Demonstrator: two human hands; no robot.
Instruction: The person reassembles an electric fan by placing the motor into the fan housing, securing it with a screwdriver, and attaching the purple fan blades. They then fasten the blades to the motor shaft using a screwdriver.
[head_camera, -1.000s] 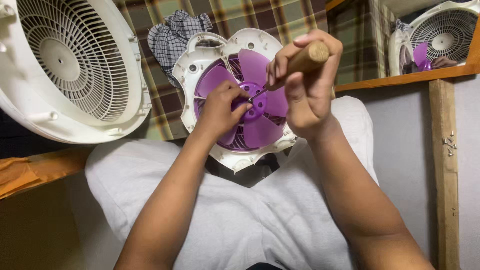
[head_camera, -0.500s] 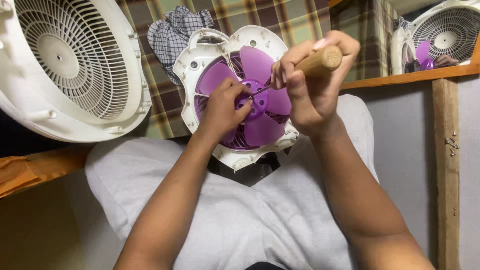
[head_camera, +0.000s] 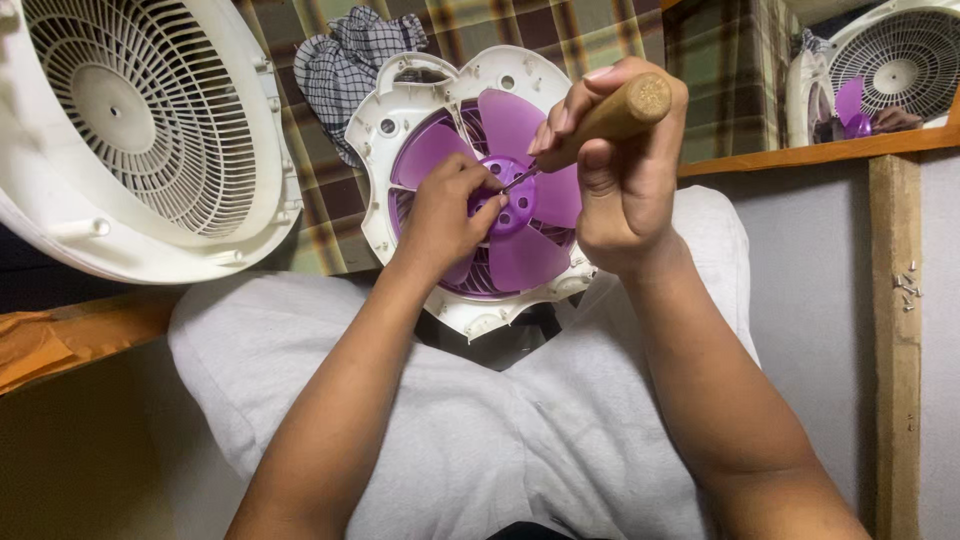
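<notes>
A white fan housing (head_camera: 400, 110) with purple blades (head_camera: 510, 125) rests against my knees, facing me. My left hand (head_camera: 445, 215) pinches the purple hub (head_camera: 515, 205) at the blades' centre. My right hand (head_camera: 615, 170) grips a screwdriver by its wooden handle (head_camera: 615, 115); the thin metal shaft (head_camera: 520, 180) slants down to the hub, right beside my left fingertips.
The detached white front grille (head_camera: 140, 130) leans at the left. A checked cloth (head_camera: 340, 60) lies behind the fan on a plaid sheet (head_camera: 590, 35). Several small screws (head_camera: 905, 290) lie on a wooden post at the right. A mirror (head_camera: 880, 70) sits at upper right.
My right hand tilted the screwdriver handle slightly up and back down; the tip stays at the hub. My left hand keeps its hold.
</notes>
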